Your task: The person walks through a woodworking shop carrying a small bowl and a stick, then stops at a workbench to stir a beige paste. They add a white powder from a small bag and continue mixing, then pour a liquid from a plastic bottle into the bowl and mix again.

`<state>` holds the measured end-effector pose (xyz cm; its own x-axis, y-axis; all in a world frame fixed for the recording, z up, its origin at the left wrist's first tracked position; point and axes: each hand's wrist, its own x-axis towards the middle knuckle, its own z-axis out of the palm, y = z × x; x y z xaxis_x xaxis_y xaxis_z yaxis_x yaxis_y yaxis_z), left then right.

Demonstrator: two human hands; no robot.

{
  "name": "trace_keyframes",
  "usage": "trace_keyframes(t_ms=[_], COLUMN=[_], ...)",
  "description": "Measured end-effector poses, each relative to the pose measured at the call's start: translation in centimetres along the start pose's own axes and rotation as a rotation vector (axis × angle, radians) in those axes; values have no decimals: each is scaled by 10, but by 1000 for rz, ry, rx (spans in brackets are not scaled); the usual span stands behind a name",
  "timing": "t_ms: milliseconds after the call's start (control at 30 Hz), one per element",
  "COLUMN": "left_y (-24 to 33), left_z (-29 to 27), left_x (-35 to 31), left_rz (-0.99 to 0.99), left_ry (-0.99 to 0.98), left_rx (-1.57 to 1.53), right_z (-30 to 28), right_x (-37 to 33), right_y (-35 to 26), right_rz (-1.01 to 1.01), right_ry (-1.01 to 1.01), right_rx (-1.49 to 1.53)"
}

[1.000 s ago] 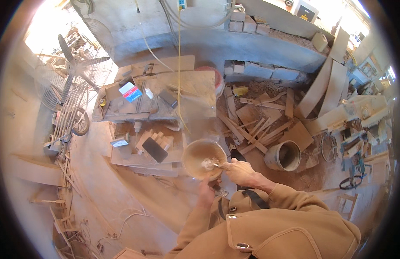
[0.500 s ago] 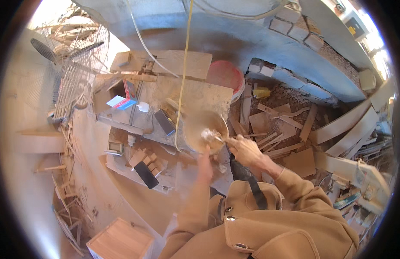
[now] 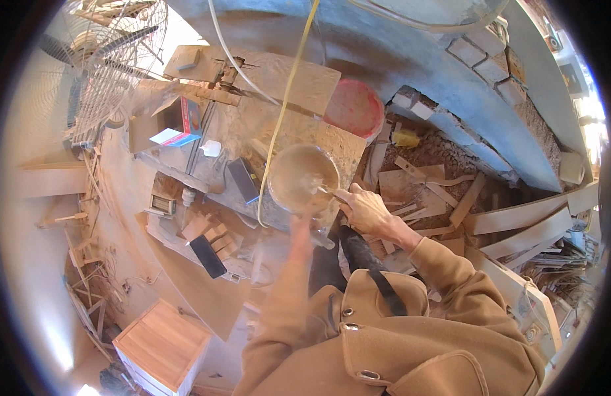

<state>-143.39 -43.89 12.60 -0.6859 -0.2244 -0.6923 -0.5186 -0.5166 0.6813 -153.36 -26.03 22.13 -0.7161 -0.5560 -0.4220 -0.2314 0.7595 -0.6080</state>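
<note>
A round tan bowl [image 3: 304, 173] is at the near edge of the wooden workbench [image 3: 332, 135], with a little whitish material around the tool tip inside. My left hand [image 3: 303, 226], slightly blurred, grips the bowl's near rim; its fingers are partly hidden. From the right, my right hand [image 3: 366, 210] closes around a slim tool [image 3: 325, 190] whose pale tip reaches into the bowl. Its exact kind is too small to make out. A yellow hose or cable [image 3: 283, 112] hangs down past the bowl's left side.
Left of the bowl are a dark box [image 3: 243, 180], an open carton [image 3: 176, 125] and a white charger-like block [image 3: 211, 148]. A phone [image 3: 207, 256] lies by wood blocks. Beyond is a red-topped bucket [image 3: 353, 107]; wood scraps [image 3: 427, 191] litter the right. A fan [image 3: 87, 59] stands far left.
The view has shifted a little. The bowl looks less tilted toward me, and less white material shows in it. Both hands keep their places at its rim and tool.
</note>
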Motion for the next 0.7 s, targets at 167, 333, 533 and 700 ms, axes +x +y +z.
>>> trace_keyframes(t_ms=[167,333,533,700], left_y=[1,-2,-26,-44], left_z=[-9,-10,-16,-20], left_x=[1,7,0,6], left_rz=[47,167,223,285], left_ry=[160,203,201,205], left_rx=[144,264,378,301], right_z=[2,0,9,50], right_x=[15,17,9,-7], right_y=[-14,-23,-9,-10], right_rz=[-113,-36,84,146], right_ry=[95,44,85,66], right_rx=[-72,-156,-124,51])
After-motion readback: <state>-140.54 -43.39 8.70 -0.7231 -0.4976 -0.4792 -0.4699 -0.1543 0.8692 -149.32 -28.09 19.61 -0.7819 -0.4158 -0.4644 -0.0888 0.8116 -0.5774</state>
